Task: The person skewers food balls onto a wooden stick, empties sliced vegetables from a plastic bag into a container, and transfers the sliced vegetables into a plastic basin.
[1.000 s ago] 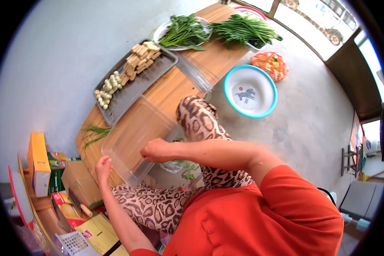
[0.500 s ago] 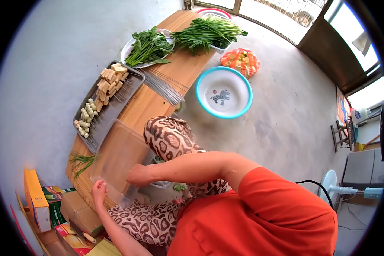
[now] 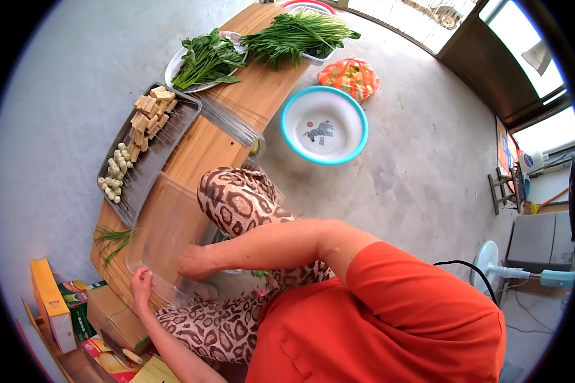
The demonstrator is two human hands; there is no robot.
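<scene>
A clear plastic container (image 3: 163, 223) lies at the near end of the wooden table (image 3: 217, 153). My left hand (image 3: 142, 285) is at its near left edge, fingers curled; what they hold, if anything, is too small to tell. My right hand (image 3: 197, 262) is closed over the container's right side, and its fingertips are hidden. Beyond the container, a grey tray (image 3: 148, 166) bears skewered tofu-like pieces (image 3: 150, 118) and pale rolled pieces (image 3: 117, 169). Some green stalks (image 3: 112, 239) lie to the left of the container.
Bare metal skewers (image 3: 230, 118), a plate of leafy greens (image 3: 207, 60) and a basket of long greens (image 3: 297, 35) are farther along the table. On the floor stand a blue-rimmed basin (image 3: 324, 153) and an orange-striped bag (image 3: 351, 80). Boxes (image 3: 51, 303) stand at the lower left; a fan (image 3: 485, 268) is at right.
The camera view has shifted, so the table and basin appear farther left and higher. Both hands stay at the container, with their fingers in nearly the same pose.
</scene>
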